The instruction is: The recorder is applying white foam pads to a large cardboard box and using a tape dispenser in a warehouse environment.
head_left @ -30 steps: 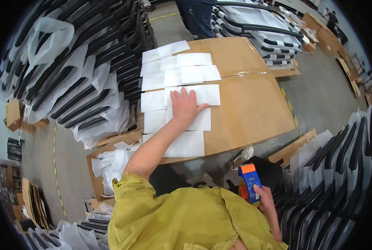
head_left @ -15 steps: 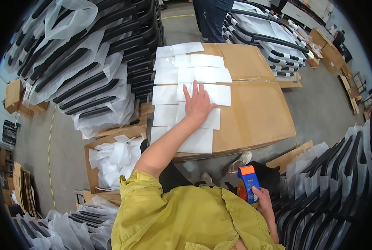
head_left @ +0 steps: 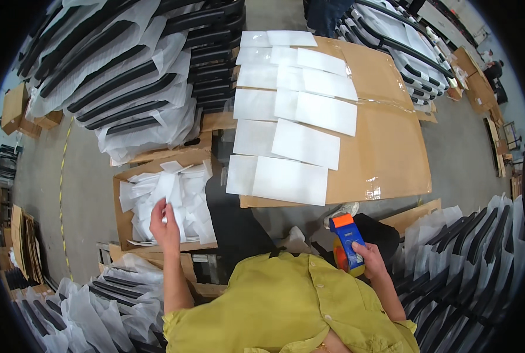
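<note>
The left hand (head_left: 164, 226) is down over the open box (head_left: 124, 203) at the person's left side, fingers pinched on a white sheet (head_left: 167, 189) from the loose heap inside it. The right hand (head_left: 369, 259) sits close to the body on the other side, wrapped around a tape gun (head_left: 346, 242), which stands upright just below the near edge of the big carton (head_left: 386, 147). That carton lies well ahead of both hands, neither touching it.

The left fingertips are partly buried in the sheets, so I cannot tell whether one sheet or several are gripped. The lower part of the tape gun is hidden behind the yellow shirt (head_left: 286, 306), and the roll barely shows. The carton's far end bends away toward the rim.

The sheets in the box are thin, white and crumpled together. Flat ones (head_left: 289, 179) of the same kind lie in overlapping rows on the carton's left half. The tape gun is blue with an orange top.
</note>
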Motion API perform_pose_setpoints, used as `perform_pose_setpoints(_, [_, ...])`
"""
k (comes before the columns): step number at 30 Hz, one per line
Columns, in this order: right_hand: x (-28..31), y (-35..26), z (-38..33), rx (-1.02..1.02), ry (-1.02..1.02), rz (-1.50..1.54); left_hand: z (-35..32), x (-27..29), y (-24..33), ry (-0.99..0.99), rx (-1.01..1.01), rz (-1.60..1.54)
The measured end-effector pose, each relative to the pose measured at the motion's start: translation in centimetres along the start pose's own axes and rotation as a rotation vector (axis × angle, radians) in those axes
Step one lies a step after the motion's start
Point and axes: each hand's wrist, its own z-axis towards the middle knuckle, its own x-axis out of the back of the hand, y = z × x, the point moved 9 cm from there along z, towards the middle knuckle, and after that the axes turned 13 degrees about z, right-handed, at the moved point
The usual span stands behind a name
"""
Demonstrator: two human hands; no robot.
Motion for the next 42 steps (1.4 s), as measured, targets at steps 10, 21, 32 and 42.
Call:
perform_pose_setpoints(10, [-0.6, 1.0, -0.8, -0.063, 0.13, -0.093, -5.5, -8.1, -14.7, -0.264, 0.094, 0.433])
perform_pose_setpoints(21, [-2.4, -0.3, 0.0, -0.11, 0.293, -0.196, -8.7, -14.4, -27.9, -0.13, 0.676, 0.274])
perform_pose_setpoints(32, [-5.4, -0.6, 2.0, -0.189, 0.353, -0.234, -7.2, -24.5, -26.0, -0.619, 0.758, 0.306])
perform_pose_setpoints(42, [-1.2, 1.4, 1.0, -0.211, 0.39, -0.255, -3.9, -20.2, -20.1, -0.47, 0.487, 0.628])
